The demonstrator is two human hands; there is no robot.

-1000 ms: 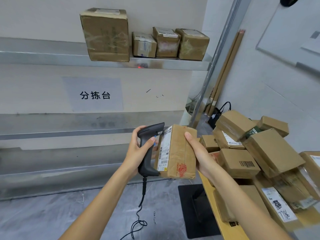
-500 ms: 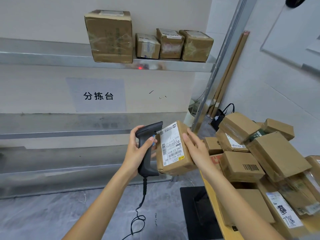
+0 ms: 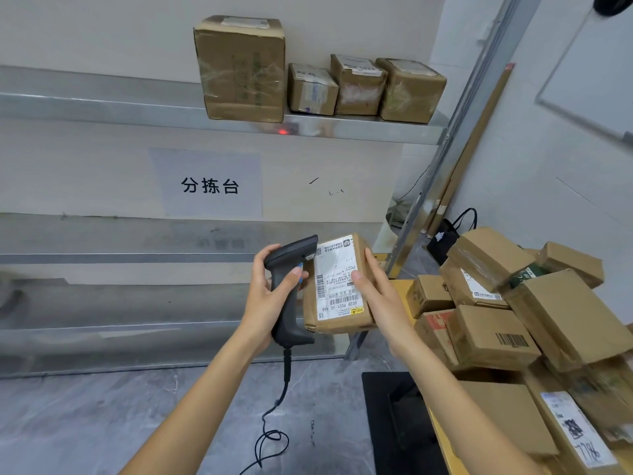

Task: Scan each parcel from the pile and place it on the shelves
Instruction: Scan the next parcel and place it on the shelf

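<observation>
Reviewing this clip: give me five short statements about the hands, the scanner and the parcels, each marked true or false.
1. The left hand grips the scanner. True.
2. The right hand holds the parcel with its label facing the camera. True.
3. The top shelf carries two boxes. False: four boxes stand on it.
4. The scanner is cordless. False: a cable hangs from its handle.
5. The pile of parcels lies to the person's left. False: it lies to the right.
</observation>
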